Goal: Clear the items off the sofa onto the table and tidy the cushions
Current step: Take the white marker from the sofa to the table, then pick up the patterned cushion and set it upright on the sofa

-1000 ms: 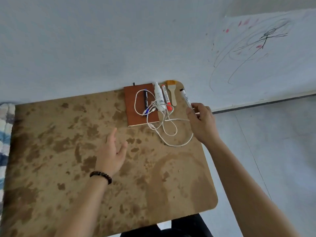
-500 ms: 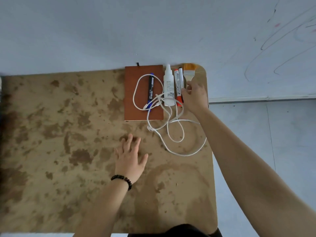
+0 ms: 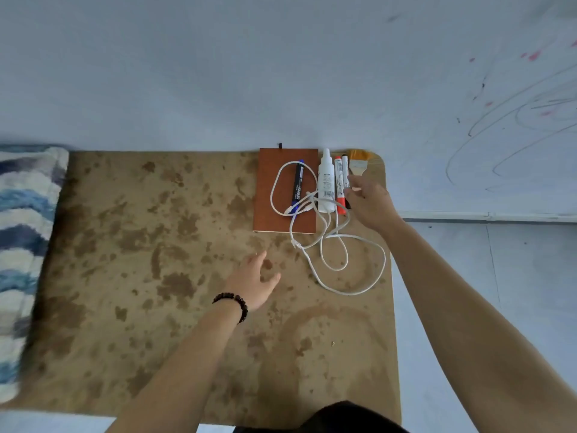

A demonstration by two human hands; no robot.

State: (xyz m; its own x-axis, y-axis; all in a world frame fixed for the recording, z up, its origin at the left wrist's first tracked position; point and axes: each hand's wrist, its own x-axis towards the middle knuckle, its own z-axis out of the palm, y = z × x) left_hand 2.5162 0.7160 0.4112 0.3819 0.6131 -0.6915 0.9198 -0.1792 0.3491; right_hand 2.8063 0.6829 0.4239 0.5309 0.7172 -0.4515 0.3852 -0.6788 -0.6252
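**Sofa clutter lined up at the table's far right corner**

Stained brown table (image 3: 125,276), set against the wall: hard and level, safe for setting anything down. At its left edge, a blue-and-white cloth (image 3: 25,245), soft and limp by the look of it; impossible to tell whether cushion or throw.

Left hand (image 3: 253,282): open, fingers loosely spread low over bare tabletop, holding nothing; contact with the surface unclear. Right hand (image 3: 368,201): also open, fingers relaxed and fanned, tips at the black marker (image 3: 345,173), nothing gripped as far as can be seen.

Notebook (image 3: 281,220), flat at the far edge: stiff, likely the heaviest piece; best pinched at a side edge, though only after clearing its load.

Cable (image 3: 352,292), looped across the notebook and out toward the right edge: floppy, light, prone to snagging and dragging its neighbours. Gather in the middle, not by one end.

Bottle (image 3: 326,182), lying just right of the notebook: smooth, round, apt to roll. Wrap around the body.

Brush (image 3: 356,165), at the corner, handle hidden under the right hand: light and rigid.

Red marker (image 3: 338,179) and black marker, side by side between bottle and brush; pen (image 3: 298,185) on the notebook inside a cable loop. All slim, slick, quick to roll; pinch mid-barrel.
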